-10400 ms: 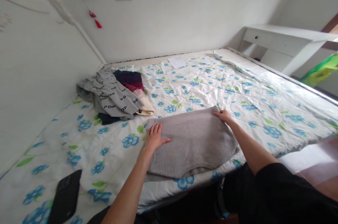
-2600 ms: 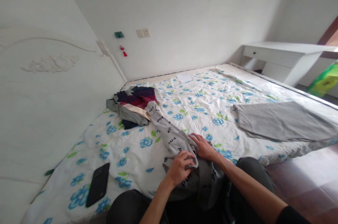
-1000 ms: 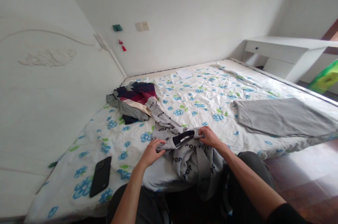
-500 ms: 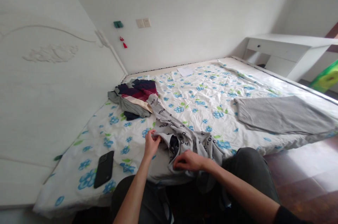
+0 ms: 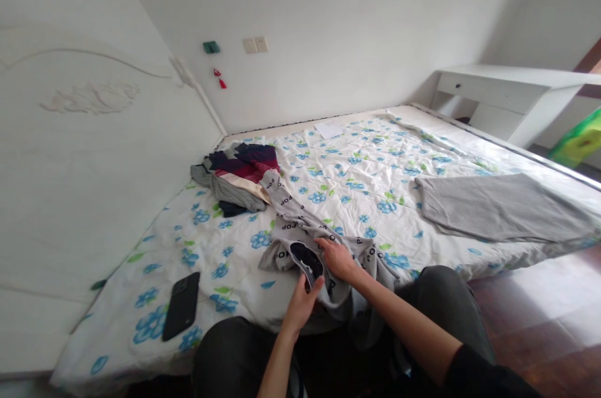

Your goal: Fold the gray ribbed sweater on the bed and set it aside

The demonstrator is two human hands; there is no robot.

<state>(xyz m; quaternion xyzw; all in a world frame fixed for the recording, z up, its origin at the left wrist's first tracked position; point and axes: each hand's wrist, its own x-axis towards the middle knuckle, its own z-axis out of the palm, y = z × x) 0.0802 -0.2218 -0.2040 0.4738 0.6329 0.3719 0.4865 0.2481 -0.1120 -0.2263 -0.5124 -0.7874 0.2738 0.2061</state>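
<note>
A grey long-sleeved top with black lettering (image 5: 300, 232) lies crumpled at the bed's near edge, one sleeve stretched toward the far left. Its neck opening faces up and shows a dark inside. My left hand (image 5: 301, 303) is closed on the near edge of that opening. On the opening's right side, my right hand (image 5: 337, 259) pinches the grey cloth. Part of the top hangs over the edge between my knees. The sleeve's end touches a heap of clothes (image 5: 246, 163) in dark blue, maroon, cream and grey.
A black phone (image 5: 182, 306) lies on the flowered sheet (image 5: 225, 270) at the left. Folded grey ribbed cloth (image 5: 502, 205) rests on the right of the bed. A white headboard (image 5: 89, 198) borders the left side, and a white desk (image 5: 493, 94) stands at the back right.
My left hand has shifted right and toward me, onto the neck edge. My right hand has moved up and away from me, and the neck opening now shows more widely.
</note>
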